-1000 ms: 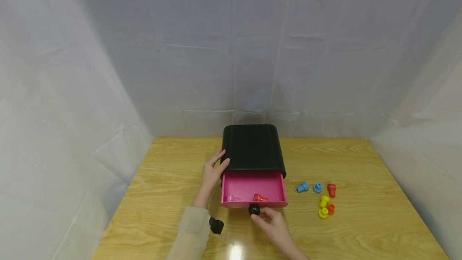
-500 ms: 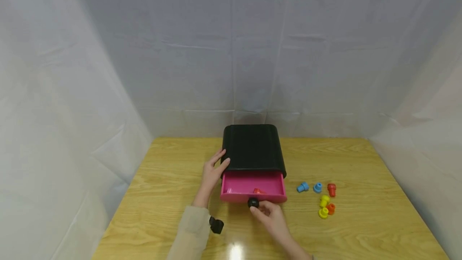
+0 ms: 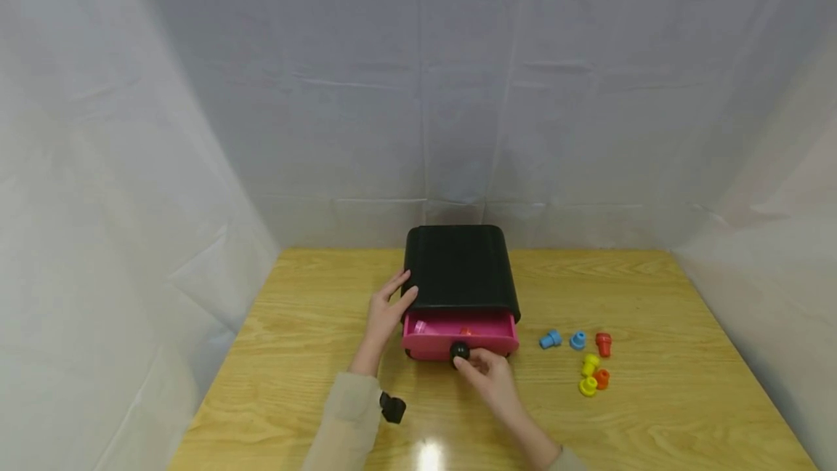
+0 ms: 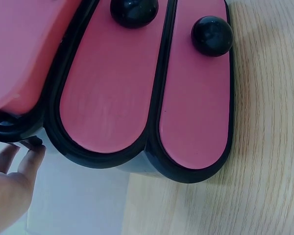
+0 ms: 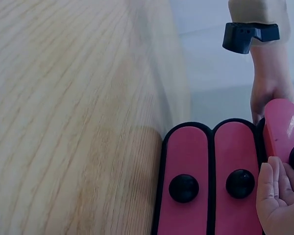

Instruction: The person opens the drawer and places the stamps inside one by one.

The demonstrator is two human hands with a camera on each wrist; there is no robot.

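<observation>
The pink drawer [image 3: 460,334] had slid most of the way into the black box [image 3: 460,267] – right hand [image 3: 490,376] pinching its knob [image 3: 459,350], left hand [image 3: 386,311] flat against the box's side

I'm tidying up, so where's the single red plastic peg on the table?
In the head view, the red plastic peg lies right of the black drawer cabinet, beside two blue pegs.

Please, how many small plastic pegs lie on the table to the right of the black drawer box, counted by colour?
Blue pegs: 2
Red peg: 1
Yellow pegs: 2
Orange peg: 1
Total: 6 on the table.
</observation>
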